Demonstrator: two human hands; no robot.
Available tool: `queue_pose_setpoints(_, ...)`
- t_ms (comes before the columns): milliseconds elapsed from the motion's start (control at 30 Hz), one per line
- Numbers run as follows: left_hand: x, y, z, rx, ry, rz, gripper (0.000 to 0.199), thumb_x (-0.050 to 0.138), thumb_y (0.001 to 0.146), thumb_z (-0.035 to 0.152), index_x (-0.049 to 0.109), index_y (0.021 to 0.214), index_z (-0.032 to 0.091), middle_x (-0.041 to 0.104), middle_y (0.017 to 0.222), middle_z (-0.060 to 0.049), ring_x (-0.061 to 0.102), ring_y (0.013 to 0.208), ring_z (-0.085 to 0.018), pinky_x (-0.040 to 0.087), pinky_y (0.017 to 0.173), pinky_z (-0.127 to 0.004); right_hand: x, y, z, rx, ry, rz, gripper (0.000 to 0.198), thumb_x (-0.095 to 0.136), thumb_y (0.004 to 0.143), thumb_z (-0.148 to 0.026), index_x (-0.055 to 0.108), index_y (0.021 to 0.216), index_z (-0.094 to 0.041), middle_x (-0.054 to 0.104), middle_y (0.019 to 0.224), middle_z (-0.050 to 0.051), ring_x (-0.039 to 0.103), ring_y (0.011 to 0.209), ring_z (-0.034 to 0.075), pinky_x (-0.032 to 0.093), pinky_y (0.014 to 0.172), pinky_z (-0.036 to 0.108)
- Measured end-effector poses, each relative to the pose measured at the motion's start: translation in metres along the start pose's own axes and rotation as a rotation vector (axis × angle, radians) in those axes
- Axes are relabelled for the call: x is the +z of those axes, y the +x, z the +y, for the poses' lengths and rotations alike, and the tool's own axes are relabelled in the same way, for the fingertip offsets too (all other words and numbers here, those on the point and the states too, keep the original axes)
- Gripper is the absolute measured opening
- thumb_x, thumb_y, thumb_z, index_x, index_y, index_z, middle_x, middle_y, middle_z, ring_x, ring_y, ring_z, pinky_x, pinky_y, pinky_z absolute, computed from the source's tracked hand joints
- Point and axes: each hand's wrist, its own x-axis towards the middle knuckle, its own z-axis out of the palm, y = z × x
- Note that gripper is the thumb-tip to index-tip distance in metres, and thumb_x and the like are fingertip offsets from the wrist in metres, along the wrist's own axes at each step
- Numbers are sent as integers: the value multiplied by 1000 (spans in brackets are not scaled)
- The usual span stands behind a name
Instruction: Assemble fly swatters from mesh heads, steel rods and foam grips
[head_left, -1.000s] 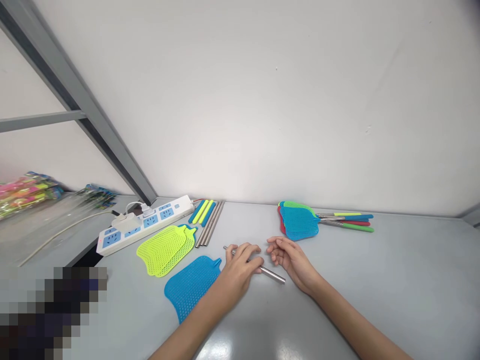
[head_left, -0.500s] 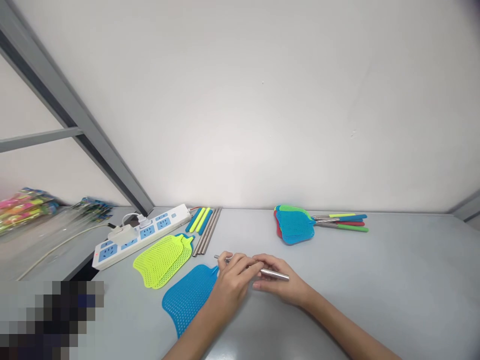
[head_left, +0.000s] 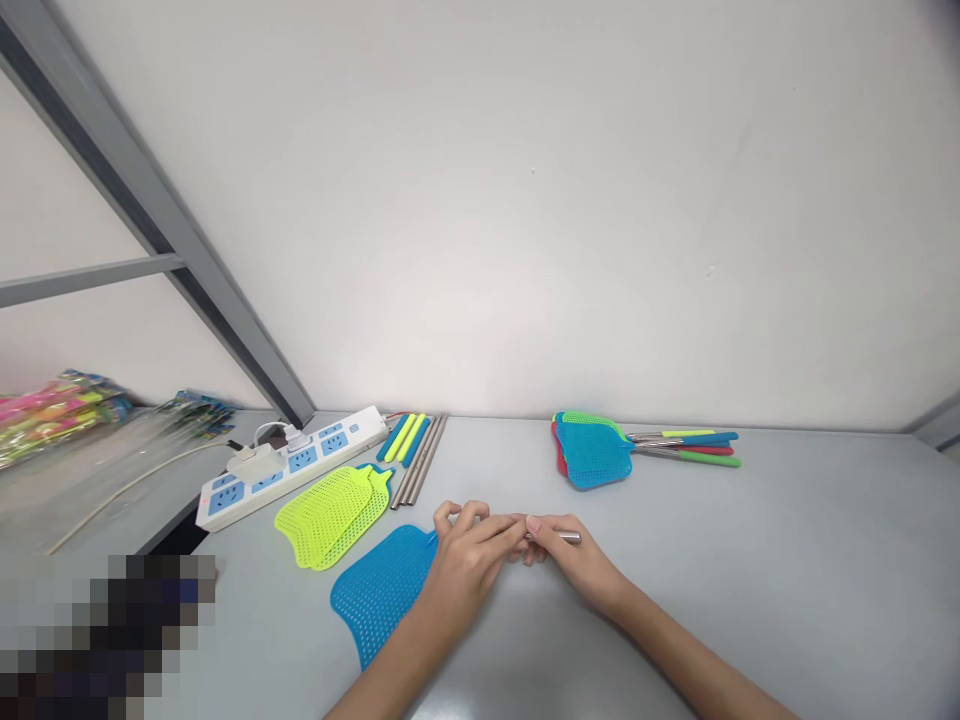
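My left hand (head_left: 471, 552) and my right hand (head_left: 574, 560) meet over the table, fingers closed around a thin silver metal rod (head_left: 568, 537). One end of the rod pokes out to the right of my right hand; the rest is covered by fingers. Under my left forearm lies a blue fly swatter head (head_left: 384, 588), its neck reaching my left fingers. Whether that neck touches the hand or the rod, I cannot tell. Left of it, yellow fly swatter heads (head_left: 330, 515) overlap, with blue showing beneath them.
Behind the heads lie several metal rods (head_left: 421, 460) and blue and yellow handle grips (head_left: 405, 438). A white power strip (head_left: 311, 458) with plugs stands at the left, near plastic-wrapped packs (head_left: 64, 415). Complete fly swatters (head_left: 596, 455) are stacked by the wall (head_left: 480, 250).
My right hand has closed further over the rod, thumb now on top, and less of the rod shows. The rod's left tip is now hidden. The view has shifted slightly.
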Motion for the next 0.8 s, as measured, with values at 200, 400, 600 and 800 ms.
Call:
queue_pose_setpoints(200,2,2,1,-53,3,42,28,41,83,21,54,105,33,62,99,2,46,84,-18,21,74,-37,-3,3,6,51,131,62,32,43,78,-38,66,81,-16,56,58,3,48,57,14,35,57,27)
queue_pose_setpoints(400,3,2,-3,-180,-25,217,30,40,82,21,50,109,29,54,105,-3,49,91,-17,23,81,-36,-13,6,8,81,521,191,32,44,79,-36,63,90,-14,60,71,7,51,64,15,37,59,28)
queue_pose_setpoints(600,4,0,-30,-429,-19,288,27,42,79,29,50,104,26,50,103,-4,48,94,-20,31,82,-35,-19,9,11,134,720,307,18,58,71,-27,62,86,-17,54,69,2,48,64,11,37,58,23)
queue_pose_setpoints(800,-23,-4,-55,-467,-121,89,34,46,74,37,44,105,24,51,95,-2,50,80,-18,38,73,-31,-21,11,12,125,788,309,16,61,69,-23,60,84,-19,51,63,-1,45,61,9,36,56,21)
